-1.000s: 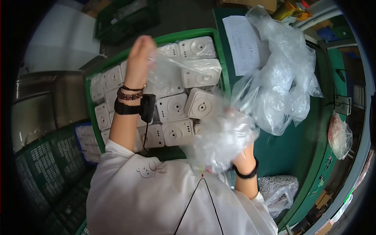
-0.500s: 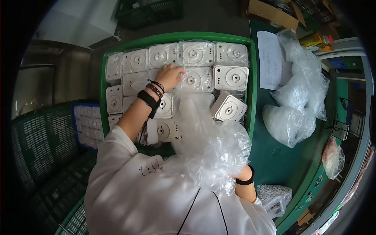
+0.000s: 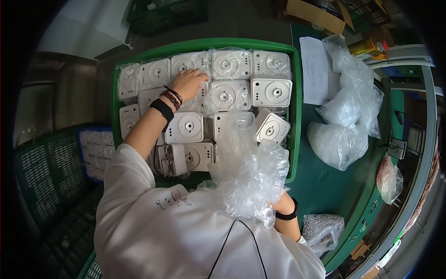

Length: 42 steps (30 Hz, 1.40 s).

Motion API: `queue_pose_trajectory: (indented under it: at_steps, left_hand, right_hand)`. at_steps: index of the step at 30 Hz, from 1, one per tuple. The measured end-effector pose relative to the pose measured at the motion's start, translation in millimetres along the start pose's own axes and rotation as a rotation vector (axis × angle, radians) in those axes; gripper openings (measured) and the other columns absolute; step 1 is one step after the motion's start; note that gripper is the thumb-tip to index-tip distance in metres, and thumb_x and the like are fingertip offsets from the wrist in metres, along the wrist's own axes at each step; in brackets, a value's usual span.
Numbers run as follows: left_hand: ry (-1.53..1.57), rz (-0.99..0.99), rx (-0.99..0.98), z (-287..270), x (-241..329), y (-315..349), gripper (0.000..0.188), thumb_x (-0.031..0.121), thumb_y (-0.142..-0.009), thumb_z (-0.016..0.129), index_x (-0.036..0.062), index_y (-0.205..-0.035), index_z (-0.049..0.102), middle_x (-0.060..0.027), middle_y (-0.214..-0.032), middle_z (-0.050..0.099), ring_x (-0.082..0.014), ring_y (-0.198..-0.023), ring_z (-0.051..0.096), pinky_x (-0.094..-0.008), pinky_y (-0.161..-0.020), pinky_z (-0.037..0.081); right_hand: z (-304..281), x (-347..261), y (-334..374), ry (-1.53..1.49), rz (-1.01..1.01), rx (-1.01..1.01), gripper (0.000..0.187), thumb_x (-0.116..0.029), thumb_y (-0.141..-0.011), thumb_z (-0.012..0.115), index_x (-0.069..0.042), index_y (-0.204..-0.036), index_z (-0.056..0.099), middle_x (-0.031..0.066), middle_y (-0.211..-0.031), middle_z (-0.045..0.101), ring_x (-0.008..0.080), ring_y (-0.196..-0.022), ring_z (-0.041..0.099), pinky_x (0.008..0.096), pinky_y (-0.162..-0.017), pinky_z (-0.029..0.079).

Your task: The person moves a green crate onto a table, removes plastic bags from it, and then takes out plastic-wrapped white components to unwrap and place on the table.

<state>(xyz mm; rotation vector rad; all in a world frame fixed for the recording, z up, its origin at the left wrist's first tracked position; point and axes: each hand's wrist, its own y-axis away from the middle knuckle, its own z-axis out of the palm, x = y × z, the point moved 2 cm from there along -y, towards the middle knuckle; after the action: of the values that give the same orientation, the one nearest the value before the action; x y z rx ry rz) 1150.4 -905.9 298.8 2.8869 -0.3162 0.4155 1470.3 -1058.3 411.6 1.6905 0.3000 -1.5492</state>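
Reaching at eleven o'clock with left hand (image 3: 188, 84), fingers bent over film-wrapped white devices (image 3: 191, 62) (impossible to tell whether gripping). Clasping crumpled clear bags (image 3: 254, 183) at five o'clock with right hand (image 3: 281, 202), hiding devices beneath. Passing a paper sheet (image 3: 316, 69) at two, a plastic bag pile (image 3: 338, 145) at three. Noting, among containers, a dark green mesh crate (image 3: 42, 181) toward nine, a blue-rimmed crate (image 3: 82, 156) of white pieces beside it, then a green tray (image 3: 296, 93) toward twelve, holding devices in rows.
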Motion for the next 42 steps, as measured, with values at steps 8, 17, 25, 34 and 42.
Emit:
queue_pose_trajectory:
  at_steps: [8,17,25,34,42]
  left_hand:
    - [-0.082,-0.046,0.172,-7.0,22.4,-11.1,0.012,0.023,-0.072,0.059,0.0125,-0.078,0.060,-0.0053,-0.088,0.047,-0.0229,-0.089,0.045,-0.0357,-0.075,0.037]
    - [0.658,-0.269,0.453,-18.8,-25.3,-28.2,0.016,0.022,-0.080,0.053,0.0071,-0.074,0.056,-0.0043,-0.076,0.046,-0.0172,-0.071,0.047,-0.0319,-0.064,0.041]
    - [1.228,0.085,0.220,-97.2,74.7,42.5,0.011,0.013,-0.085,0.044,0.0043,-0.079,0.045,0.0013,-0.068,0.041,-0.0081,-0.063,0.043,-0.0238,-0.057,0.040]
    - [1.126,0.139,-0.024,-97.5,40.5,86.3,0.009,0.013,-0.083,0.048,0.0044,-0.082,0.051,-0.0044,-0.081,0.053,-0.0127,-0.076,0.053,-0.0251,-0.067,0.042]
    - [-0.026,-0.118,0.064,-19.4,-62.6,66.7,0.016,0.025,-0.072,0.060,0.0137,-0.083,0.059,-0.0042,-0.088,0.054,-0.0205,-0.092,0.050,-0.0336,-0.077,0.038]
  right_hand:
    - [-0.2,-15.5,-9.5,0.243,-0.270,-0.070,0.039,-0.009,-0.062,0.062,-0.003,-0.100,0.054,0.0134,-0.101,0.055,0.0329,-0.096,0.051,0.0387,-0.084,0.039]
    - [-6.6,-7.3,-3.1,0.518,-0.357,0.150,0.035,-0.008,-0.062,0.060,-0.004,-0.096,0.056,0.0140,-0.094,0.057,0.0329,-0.089,0.053,0.0387,-0.078,0.041]
    - [3.2,-40.1,-53.2,0.671,-0.541,0.318,0.029,-0.010,-0.065,0.060,-0.004,-0.093,0.056,0.0119,-0.087,0.058,0.0313,-0.078,0.054,0.0373,-0.068,0.043]
    - [72.0,-43.9,-65.6,0.389,-0.575,-0.090,0.036,-0.015,-0.069,0.061,-0.004,-0.102,0.054,0.0130,-0.094,0.057,0.0317,-0.088,0.053,0.0365,-0.077,0.042]
    - [61.5,4.3,-30.5,0.336,-0.385,-0.088,0.037,-0.014,-0.067,0.062,-0.004,-0.102,0.054,0.0131,-0.104,0.055,0.0319,-0.099,0.050,0.0388,-0.085,0.037]
